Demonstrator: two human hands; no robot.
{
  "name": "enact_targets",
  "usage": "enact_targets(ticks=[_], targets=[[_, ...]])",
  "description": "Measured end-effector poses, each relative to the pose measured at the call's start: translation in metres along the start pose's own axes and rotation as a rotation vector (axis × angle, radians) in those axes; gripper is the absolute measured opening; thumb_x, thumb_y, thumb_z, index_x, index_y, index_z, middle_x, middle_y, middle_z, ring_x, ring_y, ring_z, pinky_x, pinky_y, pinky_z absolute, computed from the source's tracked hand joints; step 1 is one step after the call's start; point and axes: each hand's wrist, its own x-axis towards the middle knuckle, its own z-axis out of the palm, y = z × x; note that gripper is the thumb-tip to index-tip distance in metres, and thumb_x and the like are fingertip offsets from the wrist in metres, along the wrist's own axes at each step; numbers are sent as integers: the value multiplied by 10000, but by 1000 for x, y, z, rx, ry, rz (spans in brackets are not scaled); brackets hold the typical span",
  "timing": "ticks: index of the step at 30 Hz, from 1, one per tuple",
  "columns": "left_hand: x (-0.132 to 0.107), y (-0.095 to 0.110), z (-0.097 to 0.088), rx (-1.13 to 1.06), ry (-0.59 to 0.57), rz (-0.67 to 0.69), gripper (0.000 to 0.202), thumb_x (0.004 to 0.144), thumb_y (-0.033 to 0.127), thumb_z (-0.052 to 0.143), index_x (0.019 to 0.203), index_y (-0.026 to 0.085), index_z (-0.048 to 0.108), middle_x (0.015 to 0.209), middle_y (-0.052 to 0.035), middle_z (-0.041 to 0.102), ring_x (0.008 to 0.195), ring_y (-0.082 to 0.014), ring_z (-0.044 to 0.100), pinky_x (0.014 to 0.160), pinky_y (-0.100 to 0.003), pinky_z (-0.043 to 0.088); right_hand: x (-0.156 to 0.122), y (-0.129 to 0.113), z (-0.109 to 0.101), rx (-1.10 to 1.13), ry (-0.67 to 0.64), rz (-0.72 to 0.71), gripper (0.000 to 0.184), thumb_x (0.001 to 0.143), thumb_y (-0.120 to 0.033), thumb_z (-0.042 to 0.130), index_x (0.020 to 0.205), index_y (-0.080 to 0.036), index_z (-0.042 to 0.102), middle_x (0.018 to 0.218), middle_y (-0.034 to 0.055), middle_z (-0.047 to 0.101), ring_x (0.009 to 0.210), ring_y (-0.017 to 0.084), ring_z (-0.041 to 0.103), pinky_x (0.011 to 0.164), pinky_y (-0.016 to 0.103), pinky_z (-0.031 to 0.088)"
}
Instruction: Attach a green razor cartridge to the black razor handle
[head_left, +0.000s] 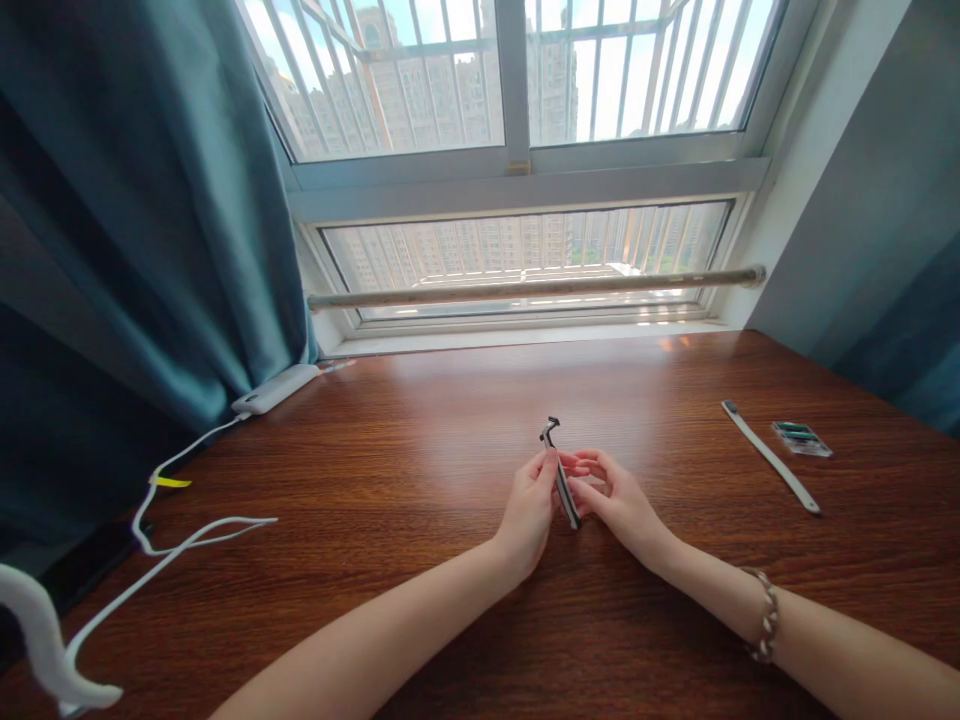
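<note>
A slim razor (568,495) with a black and silver handle is held up in the middle of the desk, tilted, its angled dark head (552,428) at the top. My left hand (531,500) is closed on it, thumb against the upper handle. From the other side, my right hand (619,500) meets the handle with bent fingers and thumb. Some fingertips of both hands are hidden behind the razor. To the right lies a long white stick (772,458) with a dark tip. Beyond it is a small clear plastic case (801,438) with dark green pieces inside.
The brown wooden desk (420,430) runs up to a barred window. A white power strip (276,390) lies at the back left by the blue curtain (202,250). Its white cable (139,520) loops over the left edge, near a curved white stand (45,640).
</note>
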Motion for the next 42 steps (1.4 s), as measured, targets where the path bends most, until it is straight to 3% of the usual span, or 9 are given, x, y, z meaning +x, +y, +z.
enact_targets(ticks=[4, 7, 11, 16, 19, 25, 29, 33, 42], targets=[[-2, 1, -1, 191, 94, 69, 370, 745, 505, 498, 823, 145, 533, 749, -30, 553, 637, -115, 509, 572, -218, 405, -2, -1, 1, 63, -80, -27, 421, 733, -349, 597, 1081, -202, 412, 1101, 87, 510, 616, 110, 588, 518, 265, 522], [0, 1, -4, 277, 143, 107, 378, 773, 515, 448, 843, 158, 551, 788, -30, 557, 695, -117, 512, 626, -209, 405, -5, -3, 1, -15, -91, -117, 473, 733, -300, 607, 1158, -218, 416, 964, 45, 560, 629, 109, 583, 578, 260, 505], [2, -1, -7, 335, 141, 105, 412, 784, 532, 411, 909, 177, 578, 865, -37, 564, 740, -122, 501, 652, -204, 396, -8, -7, 2, -78, -75, -136, 495, 748, -272, 588, 1201, -215, 399, 751, -3, 571, 632, 123, 576, 602, 263, 489], [1, -5, -7, 269, 96, 52, 446, 773, 559, 406, 930, 171, 558, 870, -41, 552, 719, -125, 487, 641, -220, 403, -9, -9, 5, -132, -45, -140, 525, 727, -231, 599, 1207, -231, 388, 761, -9, 588, 624, 123, 576, 604, 256, 483], [0, -3, -6, 244, 20, 79, 441, 777, 559, 396, 893, 161, 546, 857, -52, 529, 761, -150, 494, 680, -248, 412, -12, -6, 8, -168, -45, -155, 551, 721, -214, 598, 1219, -238, 363, 767, -6, 583, 628, 126, 572, 593, 256, 486], [-15, 10, -5, 585, -226, 456, 360, 839, 416, 354, 723, 152, 568, 957, -114, 484, 940, -224, 433, 858, -327, 356, -24, 3, 13, -313, -61, -345, 508, 732, -165, 550, 1175, -254, 317, 961, 42, 562, 701, 137, 586, 577, 250, 502], [-28, 18, -7, 753, -488, 669, 340, 840, 374, 338, 921, 147, 578, 991, -150, 493, 971, -259, 422, 896, -389, 328, -29, 4, 12, -557, -98, -604, 346, 758, -131, 484, 1075, -232, 388, 913, 63, 566, 821, 188, 581, 681, 308, 506], [-30, 23, -5, 785, -587, 833, 308, 829, 350, 361, 955, 147, 555, 1002, -142, 518, 996, -262, 418, 909, -429, 316, -30, -4, 13, -584, -117, -754, 266, 771, -131, 443, 1022, -212, 412, 854, 50, 575, 760, 170, 590, 635, 277, 512], [-24, 37, 7, 644, -217, 546, 345, 849, 318, 416, 1176, 206, 409, 1282, -90, 363, 1169, -208, 353, 973, -369, 293, -25, -36, 11, -413, 150, -523, 256, 818, -215, 488, 1071, -210, 447, 894, 34, 598, 739, 117, 595, 629, 218, 510]])
